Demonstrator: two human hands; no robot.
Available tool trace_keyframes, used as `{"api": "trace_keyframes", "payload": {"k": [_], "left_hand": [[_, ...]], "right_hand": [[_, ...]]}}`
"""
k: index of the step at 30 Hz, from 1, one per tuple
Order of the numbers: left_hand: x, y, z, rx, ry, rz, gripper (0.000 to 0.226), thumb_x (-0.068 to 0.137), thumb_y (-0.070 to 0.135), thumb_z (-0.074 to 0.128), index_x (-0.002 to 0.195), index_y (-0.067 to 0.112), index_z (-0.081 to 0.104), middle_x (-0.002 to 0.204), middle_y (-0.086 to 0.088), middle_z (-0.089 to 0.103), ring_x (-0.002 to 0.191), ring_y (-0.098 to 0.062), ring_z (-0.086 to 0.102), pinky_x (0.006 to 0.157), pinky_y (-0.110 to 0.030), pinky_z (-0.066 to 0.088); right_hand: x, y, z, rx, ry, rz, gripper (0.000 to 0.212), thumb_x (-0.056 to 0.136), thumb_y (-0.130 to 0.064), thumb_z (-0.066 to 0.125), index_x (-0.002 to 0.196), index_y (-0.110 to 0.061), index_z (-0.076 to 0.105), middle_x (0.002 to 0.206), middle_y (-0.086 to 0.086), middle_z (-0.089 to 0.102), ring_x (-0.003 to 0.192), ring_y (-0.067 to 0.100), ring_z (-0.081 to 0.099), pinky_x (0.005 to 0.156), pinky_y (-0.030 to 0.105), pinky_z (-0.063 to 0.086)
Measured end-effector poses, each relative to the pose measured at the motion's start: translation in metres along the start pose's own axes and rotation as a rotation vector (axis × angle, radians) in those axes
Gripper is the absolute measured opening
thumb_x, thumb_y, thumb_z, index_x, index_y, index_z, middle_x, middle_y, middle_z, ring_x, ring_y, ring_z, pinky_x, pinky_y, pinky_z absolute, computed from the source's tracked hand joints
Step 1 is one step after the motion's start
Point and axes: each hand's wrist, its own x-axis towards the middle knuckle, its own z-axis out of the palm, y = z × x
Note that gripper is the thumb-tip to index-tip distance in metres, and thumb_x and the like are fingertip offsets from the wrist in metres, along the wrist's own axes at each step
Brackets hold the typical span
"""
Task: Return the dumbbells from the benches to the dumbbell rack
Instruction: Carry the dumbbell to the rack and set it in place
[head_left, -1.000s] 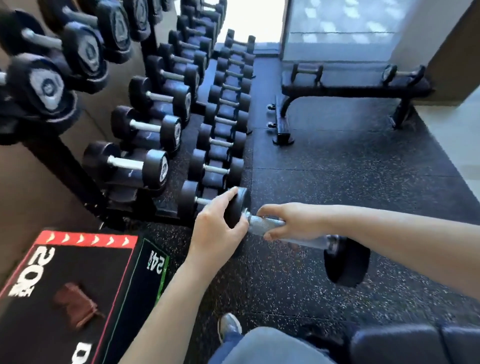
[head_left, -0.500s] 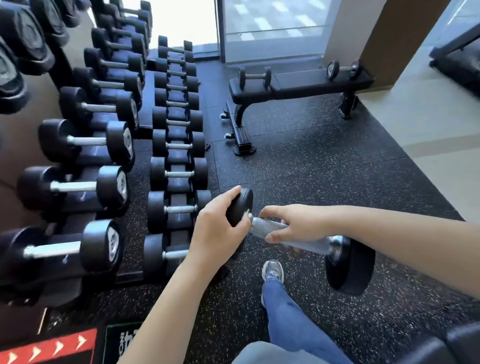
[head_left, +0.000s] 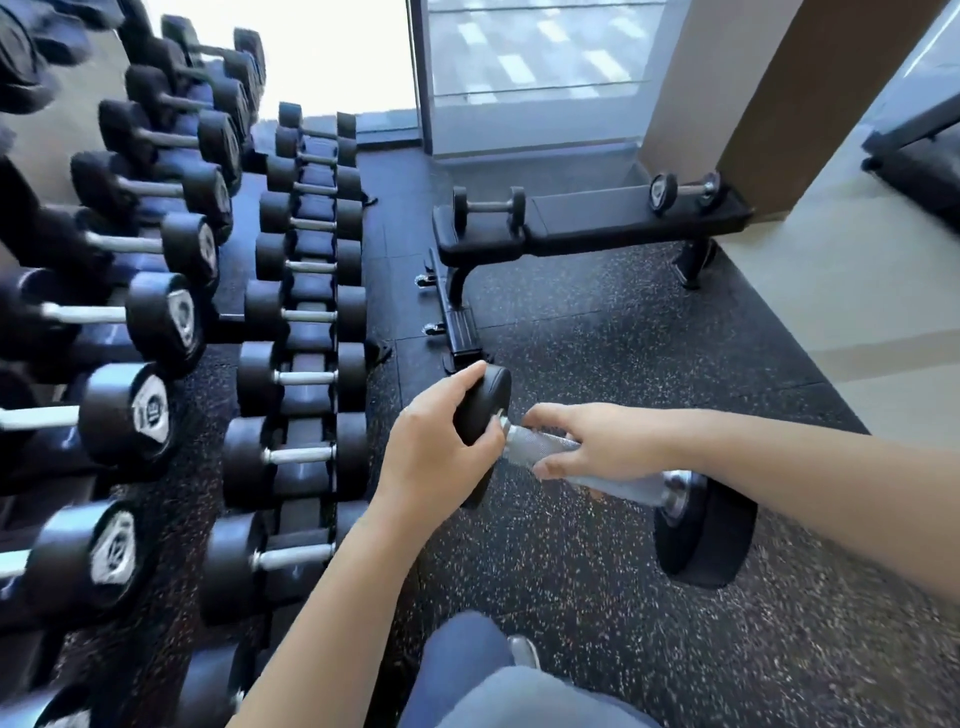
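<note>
The floor is black rubber matting (head_left: 597, 597) with pale speckles, and it ends at a beige tiled strip on the far right. On the left stands the dumbbell rack (head_left: 306, 364), its rows full of black dumbbells; the nearest ones on the upper tiers are blurred and cut off by the left edge, so their markings are hard to read. The left hand (head_left: 436, 452) is closed around the near head of the carried dumbbell (head_left: 691, 530), and it hides most of that head. The right hand (head_left: 597, 447) is wrapped around the knurled steel handle, covering its middle. The dumbbell is held in the air above the matting, just right of the rack's lowest row. Behind it there is open floor up to the flat bench (head_left: 587, 228), where two small dumbbells (head_left: 488, 208) rest, one at each end. A dark machine is cut off at the upper right corner.
</note>
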Motion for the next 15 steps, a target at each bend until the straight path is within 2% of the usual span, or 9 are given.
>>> {"api": "trace_keyframes", "payload": {"k": [3,6,9,12,15], "left_hand": [[0.048,-0.010,0.002,0.003,-0.019,-0.019,0.051,0.076,0.012,0.068,0.125,0.016,0.054,0.116,0.001,0.063,0.104,-0.012,0.058,0.093,-0.031,0.045],[0.099,-0.023,0.004,0.014,-0.019,-0.031,0.050,0.076,0.012,0.069,0.124,0.015,0.055,0.116,0.001,0.063,0.104,-0.011,0.058,0.093,-0.029,0.045],[0.159,-0.040,0.002,0.000,-0.014,-0.044,0.050,0.075,0.012,0.069,0.124,0.014,0.055,0.116,0.000,0.064,0.104,-0.011,0.059,0.093,-0.028,0.044],[0.224,-0.054,-0.008,-0.015,-0.004,-0.033,0.050,0.075,0.012,0.069,0.123,0.013,0.056,0.116,-0.001,0.064,0.104,-0.014,0.059,0.093,-0.032,0.045],[0.285,-0.067,-0.023,0.002,0.031,-0.020,0.050,0.075,0.012,0.070,0.123,0.013,0.056,0.114,-0.002,0.065,0.103,-0.015,0.060,0.093,-0.035,0.045]], "right_hand": [[0.036,0.005,-0.034,-0.012,-0.011,-0.016,0.050,0.090,-0.046,0.051,0.134,-0.032,0.031,0.126,0.002,0.058,0.102,0.021,0.063,0.091,0.039,0.048],[0.073,0.006,-0.070,-0.011,-0.009,-0.030,0.051,0.091,-0.043,0.052,0.136,-0.029,0.031,0.112,-0.004,0.058,0.087,0.015,0.060,0.082,0.031,0.047],[0.116,0.004,-0.114,-0.019,-0.013,-0.045,0.053,0.091,-0.043,0.052,0.137,-0.029,0.031,0.122,-0.004,0.056,0.099,0.016,0.059,0.087,0.031,0.046],[0.158,-0.006,-0.167,-0.040,0.019,-0.058,0.052,0.092,-0.041,0.051,0.138,-0.027,0.031,0.107,-0.011,0.055,0.087,0.009,0.055,0.078,0.024,0.040],[0.201,-0.017,-0.217,-0.030,0.025,-0.051,0.050,0.092,-0.041,0.051,0.136,-0.029,0.032,0.083,-0.015,0.057,0.069,0.005,0.059,0.069,0.026,0.047]]}}
